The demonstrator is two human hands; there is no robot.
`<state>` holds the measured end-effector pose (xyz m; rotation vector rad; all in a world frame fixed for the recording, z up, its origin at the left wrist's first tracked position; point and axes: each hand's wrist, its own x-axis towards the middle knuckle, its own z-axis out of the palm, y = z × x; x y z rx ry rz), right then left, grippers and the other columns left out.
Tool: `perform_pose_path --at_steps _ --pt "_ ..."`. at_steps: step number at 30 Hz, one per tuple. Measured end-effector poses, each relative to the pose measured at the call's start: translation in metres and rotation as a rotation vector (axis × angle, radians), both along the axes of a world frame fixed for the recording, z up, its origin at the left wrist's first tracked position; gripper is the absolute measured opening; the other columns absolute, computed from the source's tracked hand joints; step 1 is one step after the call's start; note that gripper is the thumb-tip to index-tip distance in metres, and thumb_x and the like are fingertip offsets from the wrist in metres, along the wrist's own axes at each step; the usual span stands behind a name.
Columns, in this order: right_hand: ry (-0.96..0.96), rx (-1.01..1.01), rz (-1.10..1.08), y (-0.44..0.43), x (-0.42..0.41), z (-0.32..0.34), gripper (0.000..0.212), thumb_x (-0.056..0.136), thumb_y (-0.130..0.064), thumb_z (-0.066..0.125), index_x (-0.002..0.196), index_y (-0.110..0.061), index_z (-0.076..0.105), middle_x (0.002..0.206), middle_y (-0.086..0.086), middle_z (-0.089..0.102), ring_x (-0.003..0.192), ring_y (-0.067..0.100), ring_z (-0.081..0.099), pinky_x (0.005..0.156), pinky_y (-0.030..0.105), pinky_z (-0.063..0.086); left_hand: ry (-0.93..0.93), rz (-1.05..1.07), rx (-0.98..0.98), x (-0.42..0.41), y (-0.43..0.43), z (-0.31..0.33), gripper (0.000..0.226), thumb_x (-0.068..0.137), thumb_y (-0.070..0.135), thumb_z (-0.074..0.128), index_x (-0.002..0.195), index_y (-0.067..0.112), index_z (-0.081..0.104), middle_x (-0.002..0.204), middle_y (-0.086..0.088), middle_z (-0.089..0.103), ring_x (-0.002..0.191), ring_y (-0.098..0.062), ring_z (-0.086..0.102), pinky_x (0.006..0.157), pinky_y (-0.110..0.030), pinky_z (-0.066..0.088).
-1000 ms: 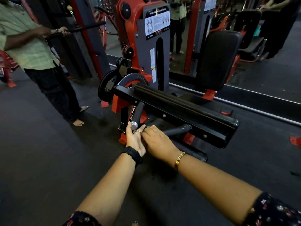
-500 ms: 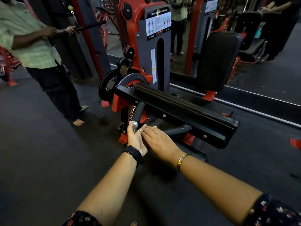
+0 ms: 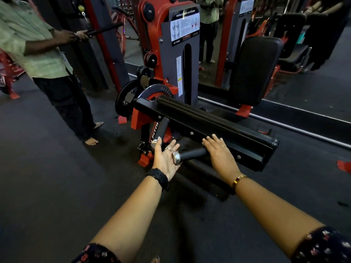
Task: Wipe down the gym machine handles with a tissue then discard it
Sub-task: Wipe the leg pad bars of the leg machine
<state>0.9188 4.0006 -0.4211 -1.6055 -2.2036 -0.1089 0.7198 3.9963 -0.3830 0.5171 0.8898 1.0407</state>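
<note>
**Two open hands at two machine handles**

Two black foam-gripped handles stick out from the low black frame (image 3: 212, 130) of the red and black gym machine (image 3: 171, 54). The nearer handle (image 3: 191, 155) lies roughly level, its silver end cap pointing left toward the camera. The farther handle (image 3: 163, 126) angles down and toward the camera, its lower end behind the left hand's fingers. No tissue can be made out in either hand.

The left hand (image 3: 165, 158) is spread wide, palm turned rightward, its palm just beside the silver cap of the nearer handle; whether it touches the cap cannot be told. It wears one ring and, on the wrist, one black watch (image 3: 159, 177). The right hand (image 3: 221, 155) is flat and open, palm down, fingers stretched toward the frame, at the inner end of the nearer handle and gripping nothing. It wears one thin ring and one gold bracelet (image 3: 239, 179).

Both forearms end in dark floral sleeves. One black back pad (image 3: 254, 69) stands upright behind the frame. On the dark floor (image 3: 57, 186) to the left stands one barefoot person (image 3: 38, 54) in a pale green shirt, both hands on a black bar (image 3: 102, 30).
</note>
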Motion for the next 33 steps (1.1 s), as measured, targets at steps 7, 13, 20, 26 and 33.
perform_pose_path --at_steps 7,13,20,26,33 --pt "0.341 -0.086 -0.169 -0.012 -0.068 0.013 0.042 0.086 0.001 0.052 0.126 -0.007 0.058 0.131 0.014 0.056 0.13 0.03 0.044 0.116 0.037 0.012 0.228 0.014 0.069 0.009 0.001 0.003 0.071 0.095 0.064 0.011 0.153 0.025 0.023 0.162 0.003 0.014 0.149 -0.019 0.011 0.119 -0.047 0.001" --pt "0.415 -0.207 0.07 -0.022 -0.097 0.032 0.056 0.091 -0.001 0.045 0.144 -0.018 0.041 0.143 0.004 0.048 0.137 0.016 0.037 0.121 0.039 0.004 0.371 0.167 0.214 0.022 -0.003 0.004 0.056 0.102 0.047 0.023 0.15 0.02 0.033 0.156 0.001 0.028 0.143 -0.014 0.026 0.112 -0.03 0.022" --pt "0.08 0.068 0.058 -0.022 -0.001 -0.019 0.068 0.085 0.007 0.052 0.147 -0.013 0.033 0.153 0.008 0.034 0.143 0.023 0.021 0.116 0.051 0.02 0.597 0.054 0.431 0.023 0.001 0.009 0.047 0.106 0.029 0.023 0.15 0.017 0.027 0.145 0.014 0.023 0.129 0.007 0.011 0.107 -0.012 0.01" --pt "0.043 0.045 -0.175 -0.024 0.011 -0.028 0.085 0.078 0.012 0.063 0.15 -0.012 0.025 0.155 0.008 0.028 0.145 0.024 0.017 0.118 0.045 0.005 0.703 -0.032 0.406 0.02 0.004 0.006 0.05 0.104 0.04 0.022 0.152 0.026 0.021 0.16 0.007 0.005 0.147 -0.009 -0.01 0.121 -0.041 -0.004" --pt "0.013 0.031 -0.271 -0.014 0.006 -0.025 0.073 0.076 0.007 0.069 0.142 -0.007 0.041 0.147 0.012 0.043 0.139 0.031 0.033 0.116 0.049 0.009 0.682 -0.126 0.379 0.017 0.004 0.008 0.084 0.083 0.078 0.033 0.152 0.032 0.02 0.159 0.016 0.004 0.147 -0.006 -0.007 0.116 -0.03 0.004"
